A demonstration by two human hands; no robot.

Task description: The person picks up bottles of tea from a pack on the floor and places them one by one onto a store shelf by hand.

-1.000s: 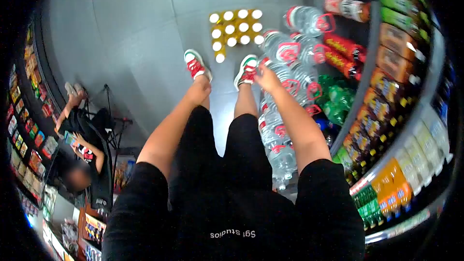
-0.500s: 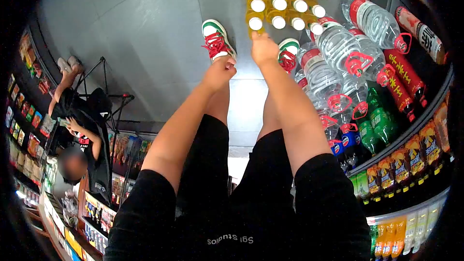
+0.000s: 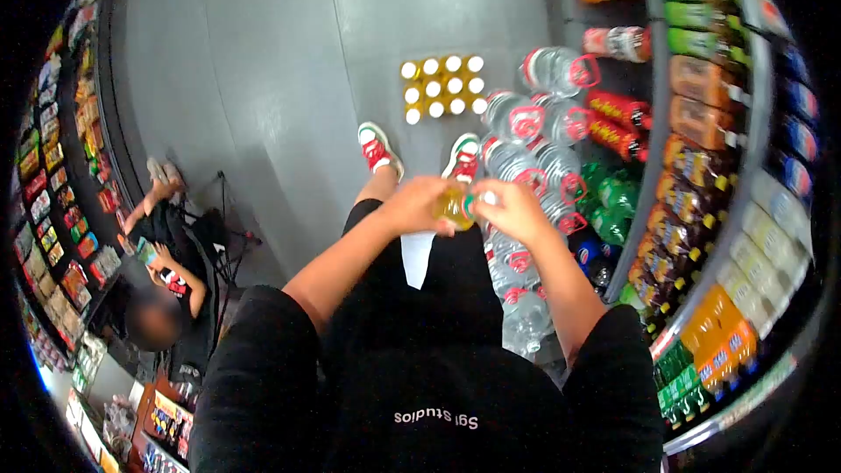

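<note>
One yellow bottle [image 3: 452, 208] here: left hand [image 3: 413, 207] wraps its body, probably to steady it; right hand [image 3: 517, 212] pinches the cap [image 3: 489, 199].

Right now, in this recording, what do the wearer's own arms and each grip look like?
The left sleeve and right sleeve are short and black, matching the shirt with its white lettering. Left grip and right grip are bare hands, no gloves.
</note>
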